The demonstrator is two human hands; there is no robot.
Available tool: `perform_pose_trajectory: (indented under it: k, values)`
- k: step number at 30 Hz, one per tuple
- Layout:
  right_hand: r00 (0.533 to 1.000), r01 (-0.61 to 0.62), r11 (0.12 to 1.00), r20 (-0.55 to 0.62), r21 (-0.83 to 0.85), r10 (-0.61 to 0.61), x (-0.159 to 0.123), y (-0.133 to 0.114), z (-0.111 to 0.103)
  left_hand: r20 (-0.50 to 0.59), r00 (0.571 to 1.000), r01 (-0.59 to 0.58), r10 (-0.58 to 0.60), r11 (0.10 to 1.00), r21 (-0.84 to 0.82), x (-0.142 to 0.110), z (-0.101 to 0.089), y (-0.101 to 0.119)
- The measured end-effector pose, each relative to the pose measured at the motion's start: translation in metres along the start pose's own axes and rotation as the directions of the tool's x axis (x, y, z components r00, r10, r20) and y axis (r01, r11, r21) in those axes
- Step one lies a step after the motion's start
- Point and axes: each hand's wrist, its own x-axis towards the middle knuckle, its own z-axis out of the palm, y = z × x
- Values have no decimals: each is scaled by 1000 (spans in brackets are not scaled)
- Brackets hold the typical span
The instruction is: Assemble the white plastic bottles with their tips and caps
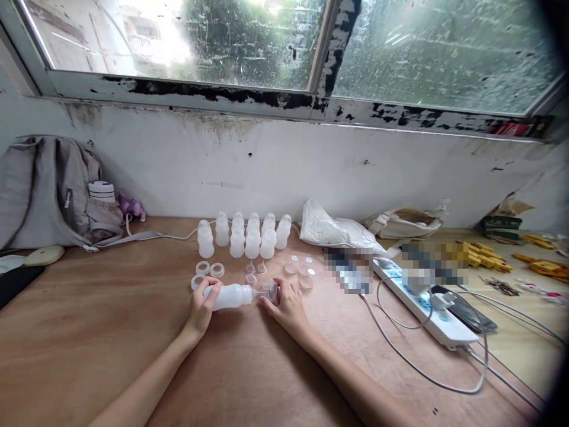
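Observation:
My left hand [204, 303] is closed around the base of a translucent white baby bottle [232, 297]. The bottle lies on its side with its threaded neck facing right. My right hand [288, 305] grips a clear plastic cap [268, 290] just beyond that neck. Something clear and small sits between neck and cap, too faint to make out. Beyond the hands are clear nipples [251, 278], white screw rings [217, 270] at left, and clear round caps [306, 281] and small white discs [308, 260] at right. Several capped or open bottles [252, 242] stand upright behind.
A white power strip [422, 302] with plugs and looping cables [400, 362] lies at right, beside a dark phone [464, 311]. A white plastic bag [338, 228] rests near the wall. At left stands a grey backpack [53, 184]. Yellow parts [482, 256] lie far right.

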Motion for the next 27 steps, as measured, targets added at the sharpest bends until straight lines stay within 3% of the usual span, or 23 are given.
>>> perform_pose_trajectory:
  k: [3,6,9,12,15,18,23,25,27]
  values:
    - [1000,-11,961,-1,277,12,2,1,-6,-6,1000,-12,12,1000,15,1,-1,1]
    - [996,-33,830,-48,556,72,9,9,-32,-15,1000,-20,20,999,25,0,-1,3]
    - [988,-83,686,-28,723,150,15,20,-59,-15,999,-30,31,999,29,0,0,3]
    - [973,-186,540,78,821,217,11,35,-68,-7,1000,-28,28,999,28,0,0,2]
    - [944,-316,383,247,868,219,0,52,-62,6,1000,-20,20,999,26,1,1,0]
    - [919,-390,285,350,875,182,-6,66,-55,12,1000,-23,23,999,28,1,1,-1]
    - [910,-412,257,377,875,175,-2,72,-59,27,999,-35,34,999,37,-1,4,-1]
    - [922,-365,288,301,885,242,-3,63,-62,33,999,-37,36,999,39,-2,5,-1]
    - [939,-279,376,169,884,298,-10,46,-63,29,999,-39,38,999,37,-2,6,-1]
